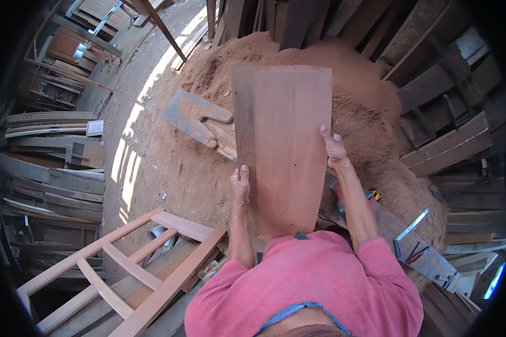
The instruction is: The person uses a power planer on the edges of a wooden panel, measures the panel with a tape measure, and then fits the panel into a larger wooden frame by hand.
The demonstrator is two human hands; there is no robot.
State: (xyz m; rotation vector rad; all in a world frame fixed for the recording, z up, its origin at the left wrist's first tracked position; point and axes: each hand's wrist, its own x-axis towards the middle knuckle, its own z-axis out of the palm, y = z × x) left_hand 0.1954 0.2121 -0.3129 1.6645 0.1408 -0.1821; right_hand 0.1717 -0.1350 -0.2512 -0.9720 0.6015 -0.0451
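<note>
A wide, flat wooden board (291, 146) is held up in front of me, its long sides running away from my body. Most of its face is pinkish brown, with a darker grey strip along the left side. My left hand (240, 182) grips the left edge low down, thumb showing on the near face. Higher up on the right edge, my right hand (334, 147) is closed on the board, thumb on the face. The fingers of both hands are mostly hidden behind it. The near end of the board is close to my chest.
A sawdust heap (371, 112) spreads beyond the board, with a notched grey plank (194, 115) on it. A wooden frame (135, 264) lies at lower left. A work plank with tools (427, 258) stands at right. Stacked timber (56, 180) lines the left; planks (315, 25) lean behind.
</note>
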